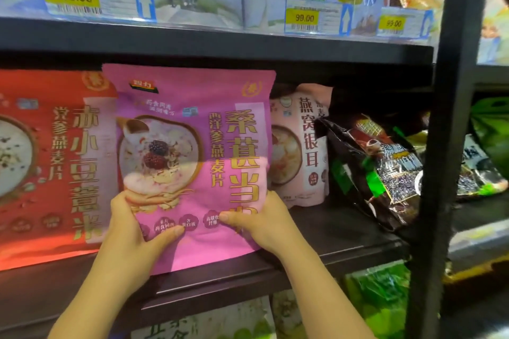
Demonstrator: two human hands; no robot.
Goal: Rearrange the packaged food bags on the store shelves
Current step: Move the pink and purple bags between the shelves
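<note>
Our 2 hands grip the pink bag (190,151).
Left hand (129,223) and right hand (261,223) pinch its lower corners; its top may snag the shelf above (220,44).

My left hand (129,224) and right hand (261,221) are bare, with no rings, watch or gloves on them. My forearms, rising from the lower middle of the frame, are uncovered too, no sleeve showing. My thumbnails are short and plain.

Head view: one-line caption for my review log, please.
Both hands, left and right, grip a pink oatmeal bag upright at the shelf edge, between a red bag and a pale pink bag.
</note>
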